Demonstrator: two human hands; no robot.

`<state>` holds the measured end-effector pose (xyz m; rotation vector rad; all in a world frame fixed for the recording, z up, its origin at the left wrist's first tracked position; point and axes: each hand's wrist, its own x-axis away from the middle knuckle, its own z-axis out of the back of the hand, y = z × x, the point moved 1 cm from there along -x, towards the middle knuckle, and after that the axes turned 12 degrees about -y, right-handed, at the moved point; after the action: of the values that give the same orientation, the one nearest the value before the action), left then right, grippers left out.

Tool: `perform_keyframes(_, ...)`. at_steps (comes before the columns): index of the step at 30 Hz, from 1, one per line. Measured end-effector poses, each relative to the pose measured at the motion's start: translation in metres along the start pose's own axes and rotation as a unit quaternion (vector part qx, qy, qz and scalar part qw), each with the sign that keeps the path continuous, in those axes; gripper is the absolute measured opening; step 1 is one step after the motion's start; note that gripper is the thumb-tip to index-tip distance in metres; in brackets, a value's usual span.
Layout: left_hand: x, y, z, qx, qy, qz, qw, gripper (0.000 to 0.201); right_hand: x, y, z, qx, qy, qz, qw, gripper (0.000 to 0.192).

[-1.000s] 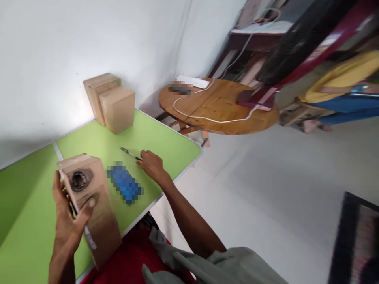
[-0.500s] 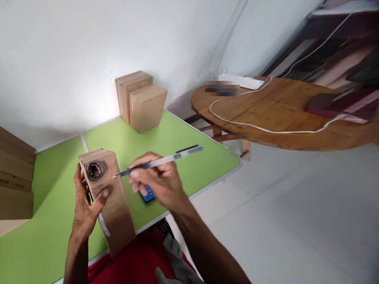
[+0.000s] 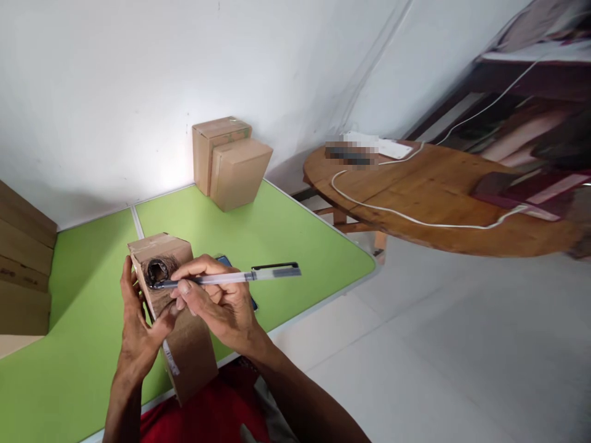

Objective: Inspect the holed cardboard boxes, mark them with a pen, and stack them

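Note:
My left hand (image 3: 138, 326) grips a tall brown cardboard box (image 3: 189, 351) that leans over the near edge of the green table (image 3: 286, 234). A dark-ringed hole (image 3: 157, 271) is cut in the box's upper face. My right hand (image 3: 217, 301) holds a clear pen with a black cap (image 3: 240, 277), and the pen's tip rests at the edge of that hole. A blue phone (image 3: 252, 303) lies on the table, mostly hidden behind my right hand.
Two cardboard boxes (image 3: 231, 163) stand at the table's far edge against the white wall. Stacked flat cartons (image 3: 23, 264) sit at the left. A round wooden table (image 3: 443, 197) with a white cable stands to the right, beside shelves (image 3: 530, 117). Pale tiled floor lies below.
My right hand picked the pen up off the table and brought its tip to the hole in the box. The view swung left and the phone went behind my hand.

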<state>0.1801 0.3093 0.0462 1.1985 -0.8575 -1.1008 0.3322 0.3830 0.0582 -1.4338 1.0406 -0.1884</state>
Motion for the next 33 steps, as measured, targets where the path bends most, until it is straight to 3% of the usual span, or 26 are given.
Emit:
perform_keyframes(4, 0.002, -0.009, 0.006, 0.001, 0.014, 0.004, 1.000, 0.129, 0.000, -0.002, 0.001, 0.041, 0.013, -0.012, 0.999, 0.017)
perform_keyframes(12, 0.003, -0.010, 0.006, -0.017, 0.015, -0.010, 1.000, 0.129, -0.013, 0.002, 0.007, 0.005, 0.097, 0.019, 0.995, 0.037)
perform_keyframes(19, 0.004, -0.021, 0.006, -0.010, 0.024, -0.028, 0.999, 0.130, -0.020, -0.011, -0.009, -0.005, -0.004, 0.032, 0.999, 0.028)
perform_keyframes(21, 0.006, -0.022, 0.010, -0.003, 0.024, -0.020, 1.000, 0.126, -0.021, -0.016, 0.000, -0.009, 0.000, 0.055, 0.998, 0.025)
perform_keyframes(24, 0.011, -0.021, 0.017, 0.000, 0.042, -0.002, 0.999, 0.120, -0.021, -0.016, 0.043, 0.077, 0.103, 0.063, 0.990, 0.033)
perform_keyframes(26, 0.014, -0.022, 0.021, 0.005, 0.056, 0.018, 0.998, 0.117, -0.019, -0.007, 0.082, 0.265, 0.149, -0.055, 0.951, 0.032)
perform_keyframes(28, 0.018, -0.025, 0.025, 0.007, 0.064, 0.030, 0.997, 0.115, -0.014, 0.008, 0.118, 0.466, 0.121, -0.264, 0.835, 0.024)
perform_keyframes(30, 0.019, -0.030, 0.027, 0.013, 0.064, 0.026, 0.998, 0.115, -0.006, 0.024, 0.142, 0.544, 0.089, -0.386, 0.740, 0.014)
perform_keyframes(33, 0.019, -0.038, 0.029, 0.018, 0.055, 0.011, 0.998, 0.115, 0.008, 0.048, 0.155, 0.567, 0.059, -0.461, 0.680, 0.013)
